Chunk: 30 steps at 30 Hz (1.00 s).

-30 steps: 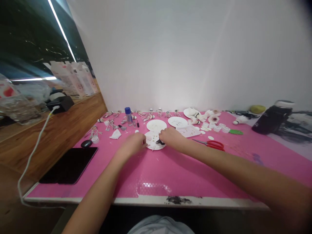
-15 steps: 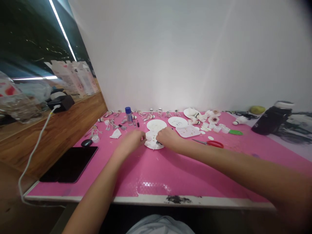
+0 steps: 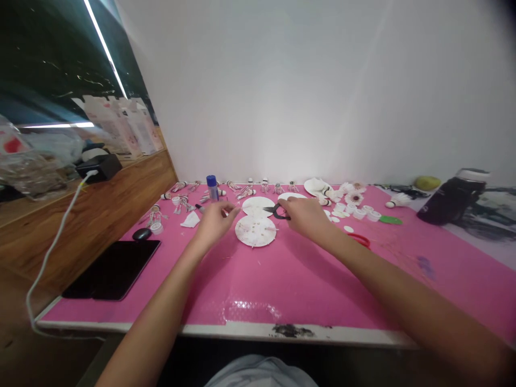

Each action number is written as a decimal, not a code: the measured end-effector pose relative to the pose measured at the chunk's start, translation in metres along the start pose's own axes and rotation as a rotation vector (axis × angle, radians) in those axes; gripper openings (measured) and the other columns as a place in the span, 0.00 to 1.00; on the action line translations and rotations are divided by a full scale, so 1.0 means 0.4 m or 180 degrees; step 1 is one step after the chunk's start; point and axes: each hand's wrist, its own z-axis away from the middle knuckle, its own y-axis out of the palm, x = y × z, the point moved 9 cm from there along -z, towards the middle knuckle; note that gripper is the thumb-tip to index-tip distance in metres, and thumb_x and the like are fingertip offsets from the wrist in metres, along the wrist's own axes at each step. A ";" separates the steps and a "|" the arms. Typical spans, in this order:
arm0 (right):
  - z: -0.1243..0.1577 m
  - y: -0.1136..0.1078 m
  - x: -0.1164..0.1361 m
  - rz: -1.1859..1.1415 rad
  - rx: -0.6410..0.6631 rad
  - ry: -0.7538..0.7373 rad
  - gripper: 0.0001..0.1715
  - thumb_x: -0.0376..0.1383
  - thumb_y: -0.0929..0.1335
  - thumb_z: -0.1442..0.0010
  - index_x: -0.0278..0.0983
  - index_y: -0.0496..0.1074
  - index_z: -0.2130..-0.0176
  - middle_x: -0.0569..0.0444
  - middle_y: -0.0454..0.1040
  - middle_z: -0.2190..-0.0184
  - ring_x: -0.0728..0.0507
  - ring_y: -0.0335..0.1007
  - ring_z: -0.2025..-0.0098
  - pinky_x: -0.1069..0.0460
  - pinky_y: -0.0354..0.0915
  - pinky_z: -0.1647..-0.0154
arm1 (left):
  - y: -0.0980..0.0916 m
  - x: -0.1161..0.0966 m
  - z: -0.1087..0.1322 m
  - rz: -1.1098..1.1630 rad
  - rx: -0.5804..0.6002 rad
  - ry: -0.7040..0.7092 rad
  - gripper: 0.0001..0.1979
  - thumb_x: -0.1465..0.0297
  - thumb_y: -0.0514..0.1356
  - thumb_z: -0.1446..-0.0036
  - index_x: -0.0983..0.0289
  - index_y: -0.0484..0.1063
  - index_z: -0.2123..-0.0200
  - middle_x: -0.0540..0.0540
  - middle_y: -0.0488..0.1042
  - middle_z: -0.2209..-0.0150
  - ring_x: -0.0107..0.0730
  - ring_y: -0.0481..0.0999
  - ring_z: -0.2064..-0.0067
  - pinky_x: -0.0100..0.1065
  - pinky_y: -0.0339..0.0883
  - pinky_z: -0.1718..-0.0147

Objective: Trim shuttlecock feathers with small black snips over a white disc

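My right hand (image 3: 300, 214) grips a pair of small black scissors (image 3: 278, 211), their blades pointing left over the rear white disc (image 3: 250, 207). To the left, my left hand (image 3: 217, 219) has thumb and forefinger brought together in a pinch; anything between the tips is too small to make out. Nearer to me lies another white round disc (image 3: 256, 236), dotted with small marks and with tiny bits sticking out at its rim. It touches or overlaps the rear disc; I cannot tell which. Both discs lie on the pink table cover (image 3: 258, 285) between my hands.
Several shuttlecocks line the wall, beside a blue-capped glue stick (image 3: 212, 187). At left are a black tablet (image 3: 113, 269), a mouse (image 3: 142, 234) and crumpled tissue (image 3: 191, 220). Red-handled scissors (image 3: 360, 239), white caps (image 3: 358, 213) and a dark bottle (image 3: 453, 196) are on the right.
Both hands have drawn apart from the front disc, uncovering it. My right hand has moved right and up, bringing the black scissors into plain sight; my left has shifted slightly left.
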 end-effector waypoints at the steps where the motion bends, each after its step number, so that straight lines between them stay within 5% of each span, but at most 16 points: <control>1: 0.004 -0.004 -0.028 -0.0312 -0.0188 0.0204 0.18 0.24 0.67 0.41 0.37 0.79 0.54 0.46 0.82 0.63 0.39 0.77 0.62 0.50 0.59 0.66 | 0.005 0.015 -0.003 0.0297 -0.0037 -0.0138 0.18 0.54 0.63 0.39 0.64 0.80 0.67 0.57 0.80 0.69 0.34 0.73 0.72 0.34 0.63 0.71; 7: 0.036 0.066 -0.094 -0.3026 -0.1073 0.0925 0.17 0.37 0.72 0.41 0.41 0.79 0.50 0.51 0.83 0.58 0.39 0.78 0.59 0.49 0.68 0.60 | 0.066 0.058 -0.005 0.1870 0.0069 -0.0745 0.21 0.51 0.70 0.48 0.65 0.79 0.72 0.53 0.77 0.73 0.23 0.64 0.80 0.31 0.56 0.77; 11: 0.070 0.114 -0.082 -0.4206 -0.1539 0.1443 0.30 0.44 0.76 0.44 0.40 0.69 0.46 0.51 0.81 0.62 0.42 0.77 0.62 0.48 0.71 0.58 | 0.108 0.065 0.007 0.2495 0.0101 -0.1013 0.19 0.55 0.75 0.53 0.66 0.81 0.70 0.52 0.76 0.74 0.21 0.63 0.80 0.30 0.55 0.77; 19: 0.113 0.162 -0.041 -0.4989 -0.1369 0.1959 0.40 0.49 0.81 0.52 0.38 0.70 0.45 0.49 0.81 0.60 0.41 0.78 0.58 0.45 0.71 0.53 | 0.189 0.043 0.038 0.2998 0.0217 -0.1078 0.20 0.53 0.73 0.50 0.66 0.78 0.73 0.49 0.69 0.81 0.22 0.63 0.78 0.29 0.55 0.74; 30: 0.139 0.152 -0.005 -0.4828 -0.1680 0.1684 0.18 0.48 0.76 0.42 0.38 0.75 0.60 0.52 0.76 0.63 0.43 0.74 0.60 0.48 0.69 0.54 | 0.238 0.025 0.069 0.2712 0.0262 -0.0925 0.19 0.54 0.71 0.46 0.65 0.80 0.71 0.51 0.72 0.78 0.23 0.65 0.78 0.30 0.53 0.76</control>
